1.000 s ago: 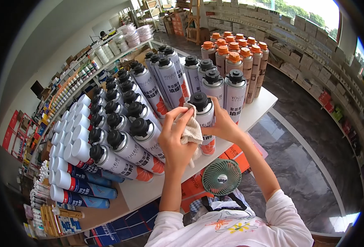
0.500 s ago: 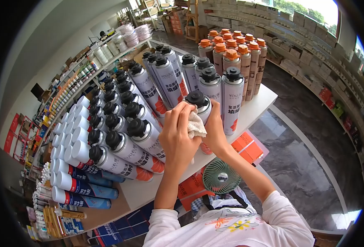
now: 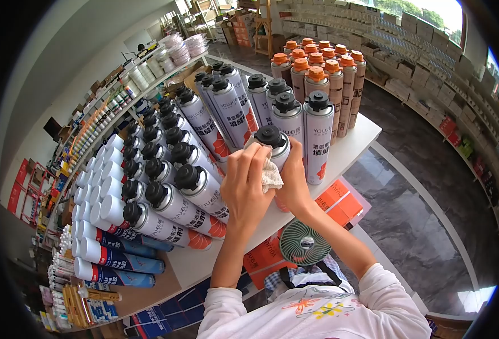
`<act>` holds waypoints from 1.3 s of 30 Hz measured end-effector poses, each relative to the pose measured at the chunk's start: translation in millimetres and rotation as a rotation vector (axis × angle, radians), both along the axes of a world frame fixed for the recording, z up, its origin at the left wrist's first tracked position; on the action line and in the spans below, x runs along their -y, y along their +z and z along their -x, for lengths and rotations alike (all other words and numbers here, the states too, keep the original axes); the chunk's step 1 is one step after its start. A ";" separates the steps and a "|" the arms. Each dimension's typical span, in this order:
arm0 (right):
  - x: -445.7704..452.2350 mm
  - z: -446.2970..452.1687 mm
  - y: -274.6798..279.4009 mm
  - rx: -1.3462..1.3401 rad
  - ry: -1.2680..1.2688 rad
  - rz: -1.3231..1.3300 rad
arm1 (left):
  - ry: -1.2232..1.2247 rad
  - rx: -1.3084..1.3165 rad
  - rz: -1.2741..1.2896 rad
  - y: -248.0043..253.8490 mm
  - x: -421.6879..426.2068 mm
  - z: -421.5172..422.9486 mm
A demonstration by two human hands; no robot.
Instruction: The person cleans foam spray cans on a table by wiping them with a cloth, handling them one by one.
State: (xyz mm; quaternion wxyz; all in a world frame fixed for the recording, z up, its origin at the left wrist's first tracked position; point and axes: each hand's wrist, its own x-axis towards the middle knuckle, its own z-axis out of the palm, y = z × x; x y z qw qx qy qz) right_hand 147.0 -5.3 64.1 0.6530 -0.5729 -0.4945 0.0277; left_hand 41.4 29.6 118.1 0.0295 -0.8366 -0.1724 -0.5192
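A white-and-grey can with a black cap (image 3: 270, 135) stands near the table's front edge, between my two hands. My left hand (image 3: 247, 183) is closed on a beige cloth (image 3: 271, 175) and presses it against the can's upper left side. Wrapped round the can's right side is my right hand (image 3: 294, 178), its fingers partly hidden behind the can. Just behind are more black-capped cans, one of them (image 3: 319, 135) to the right. Rows of similar cans (image 3: 201, 189) fill the table to the left.
Orange-capped brown cans (image 3: 331, 85) stand at the table's (image 3: 355, 148) back right. White-capped blue tubes (image 3: 122, 260) are at the left. Below the front edge are a green fan (image 3: 305, 243) and orange boxes (image 3: 340, 202). Shelves (image 3: 424, 85) line the right wall.
Compared with a second ago, both hands and the held can are slightly nearer and to the left, the can tilted more. The cloth has shifted down along its side.
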 end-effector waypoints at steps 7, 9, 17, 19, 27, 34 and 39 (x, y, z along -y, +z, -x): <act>1.2 -0.8 -1.3 -0.020 0.008 0.000 | 0.025 0.106 0.126 -5.9 3.7 -7.6; 0.4 0.2 -2.0 0.003 -0.006 -0.015 | 0.026 0.082 0.115 -1.0 7.9 -6.5; -1.2 4.5 1.2 -0.027 -0.008 -0.015 | -0.037 0.120 0.180 -4.4 0.8 -1.3; 0.2 4.3 1.7 0.003 -0.041 -0.029 | -0.062 0.151 0.214 -5.6 0.8 -3.1; -3.4 4.7 -1.5 -0.028 -0.075 -0.001 | -0.246 0.383 0.413 -21.3 -10.3 2.0; -2.9 5.0 -4.0 -0.055 -0.039 -0.040 | -0.139 0.321 0.229 -13.1 -1.8 -7.4; -4.4 7.9 -6.5 0.044 -0.082 -0.109 | -0.076 0.270 0.042 -23.3 -6.6 -9.8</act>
